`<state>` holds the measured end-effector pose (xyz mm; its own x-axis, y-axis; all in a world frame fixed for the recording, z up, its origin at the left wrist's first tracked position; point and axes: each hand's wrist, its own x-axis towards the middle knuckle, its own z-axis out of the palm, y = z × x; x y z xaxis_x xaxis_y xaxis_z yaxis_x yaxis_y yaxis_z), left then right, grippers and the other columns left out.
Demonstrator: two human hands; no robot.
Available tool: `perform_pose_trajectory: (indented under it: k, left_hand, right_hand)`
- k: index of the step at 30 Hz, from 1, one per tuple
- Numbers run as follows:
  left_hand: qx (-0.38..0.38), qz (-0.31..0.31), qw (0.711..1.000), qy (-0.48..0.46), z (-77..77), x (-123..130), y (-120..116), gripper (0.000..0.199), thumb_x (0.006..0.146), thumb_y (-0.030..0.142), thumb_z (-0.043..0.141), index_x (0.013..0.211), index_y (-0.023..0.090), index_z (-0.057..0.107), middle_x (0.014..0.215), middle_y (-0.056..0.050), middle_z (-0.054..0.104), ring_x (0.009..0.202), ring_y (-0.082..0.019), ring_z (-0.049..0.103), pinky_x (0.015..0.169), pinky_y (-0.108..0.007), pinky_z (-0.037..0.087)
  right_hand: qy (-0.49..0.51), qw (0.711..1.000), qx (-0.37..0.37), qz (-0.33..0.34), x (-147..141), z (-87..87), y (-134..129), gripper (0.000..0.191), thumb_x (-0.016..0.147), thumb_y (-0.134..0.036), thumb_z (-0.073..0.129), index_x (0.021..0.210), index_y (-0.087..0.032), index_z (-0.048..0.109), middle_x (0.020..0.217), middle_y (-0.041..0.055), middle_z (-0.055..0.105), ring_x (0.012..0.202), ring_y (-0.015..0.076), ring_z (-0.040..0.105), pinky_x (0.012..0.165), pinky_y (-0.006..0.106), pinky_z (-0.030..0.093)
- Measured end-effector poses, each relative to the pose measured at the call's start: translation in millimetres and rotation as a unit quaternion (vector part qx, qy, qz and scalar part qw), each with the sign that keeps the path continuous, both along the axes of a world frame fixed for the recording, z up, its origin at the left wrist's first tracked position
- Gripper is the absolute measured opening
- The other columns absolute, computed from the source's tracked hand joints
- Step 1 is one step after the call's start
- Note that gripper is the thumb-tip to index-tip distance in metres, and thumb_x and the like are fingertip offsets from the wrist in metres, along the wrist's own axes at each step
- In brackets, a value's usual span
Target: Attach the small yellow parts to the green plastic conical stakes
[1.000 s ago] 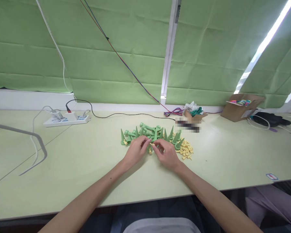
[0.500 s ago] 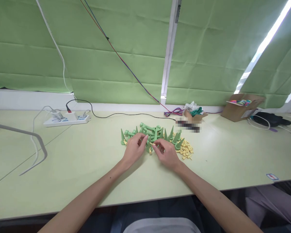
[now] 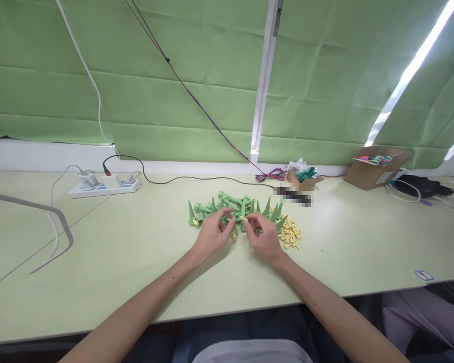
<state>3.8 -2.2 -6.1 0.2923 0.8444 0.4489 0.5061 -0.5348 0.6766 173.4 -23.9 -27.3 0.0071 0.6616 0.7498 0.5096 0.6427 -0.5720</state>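
Note:
Green cone-shaped and tube-like plastic parts (image 3: 230, 198) lie in a heap at the middle of the table. To their right is a pile of small yellow pieces (image 3: 290, 233). My right hand (image 3: 263, 235) pinches a small yellow piece (image 3: 243, 218) between thumb and index finger. Left of it, my left hand (image 3: 214, 232) has its thumb and fingers closed at the near edge of the green heap; what they grip is too small to name. Just below the fingertips a yellow piece (image 3: 234, 235) shows on a mostly hidden green part.
A white power strip (image 3: 104, 187) with plugs lies at the back left. Toward the back right are a small open carton (image 3: 306, 184), a larger cardboard box (image 3: 378, 171) and a black item (image 3: 419, 185). A black cable crosses behind the heap. A person's leg shows at lower right.
My right hand has moved slightly up and right with the yellow piece. My left hand has shifted slightly right and its thumb has lowered.

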Motion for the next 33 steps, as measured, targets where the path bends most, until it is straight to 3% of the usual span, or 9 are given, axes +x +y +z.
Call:
perform_pose_trajectory:
  k: [10,14,18,33]
  left_hand:
    - [-0.030,-0.049,0.996,0.067,-10.4,-1,6,0.033,0.092,0.043,0.047,0.115,0.021,0.053,0.087,-0.002,0.064,0.052,-0.011,0.051,0.050,-0.025,0.037]
    - [-0.001,-0.045,0.995,0.092,-12.0,0,7,0.026,0.092,0.041,0.046,0.098,0.018,0.059,0.077,-0.002,0.060,0.057,-0.014,0.051,0.054,-0.027,0.036]
    - [0.013,-0.041,0.993,0.109,-12.3,1,6,0.029,0.093,0.041,0.043,0.076,0.019,0.052,0.070,-0.002,0.054,0.061,-0.016,0.049,0.056,-0.028,0.035]
    - [-0.005,-0.065,0.988,0.143,-15.2,0,5,0.038,0.090,0.048,0.048,0.066,0.020,0.042,0.073,-0.001,0.047,0.062,-0.016,0.049,0.054,-0.028,0.035]
  right_hand:
    - [-0.015,0.999,-0.030,0.004,2,-3.2,3,0.012,0.092,-0.029,0.052,0.088,-0.018,0.057,0.070,0.0006,0.059,0.049,0.0105,0.048,0.050,0.025,0.041]
    - [-0.021,0.999,-0.034,0.003,2,-3.6,4,0.012,0.093,-0.028,0.051,0.088,-0.018,0.057,0.070,0.0005,0.059,0.050,0.0105,0.048,0.050,0.024,0.041]
    - [-0.020,0.999,-0.037,0.006,2,-3.5,4,0.013,0.093,-0.029,0.051,0.088,-0.018,0.057,0.069,0.0004,0.058,0.049,0.0105,0.047,0.050,0.024,0.041]
    - [-0.019,0.999,-0.044,0.008,2,-3.2,4,0.012,0.093,-0.029,0.051,0.088,-0.019,0.056,0.071,0.0005,0.058,0.048,0.0100,0.045,0.049,0.024,0.039]
